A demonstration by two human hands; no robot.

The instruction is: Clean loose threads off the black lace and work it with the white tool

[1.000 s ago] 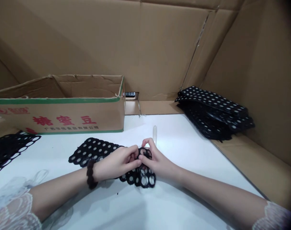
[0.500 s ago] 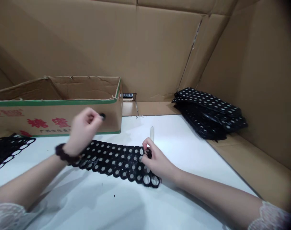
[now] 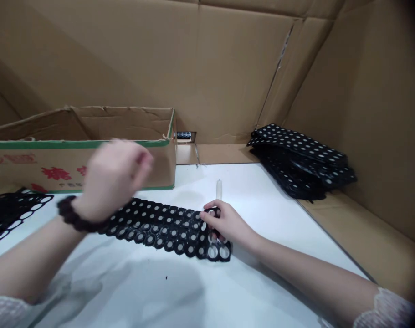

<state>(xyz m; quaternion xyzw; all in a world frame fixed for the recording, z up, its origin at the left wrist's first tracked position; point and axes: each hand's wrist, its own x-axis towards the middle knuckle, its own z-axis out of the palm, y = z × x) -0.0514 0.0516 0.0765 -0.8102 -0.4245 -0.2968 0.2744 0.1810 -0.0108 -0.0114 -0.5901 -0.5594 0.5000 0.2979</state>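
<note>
Head camera: at left we see black netting (image 3: 9, 209) near an open cardboard box (image 3: 162, 166). Our left hand (image 3: 113, 177) hangs blurred before it; we cannot tell whether it holds anything. Mid-table (image 3: 279, 214) lies a dotted black strip (image 3: 162, 228), its right end pinched in our right hand (image 3: 229, 222). Far right, dotted sheets (image 3: 306, 159) are piled.

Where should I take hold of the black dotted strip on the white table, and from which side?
Probably the near edge of the black dotted strip, around mid-length, coming from the near side: that scalloped edge shows uncovered, while the right hand is on the right end and the left hand partly hides the left end.
</note>
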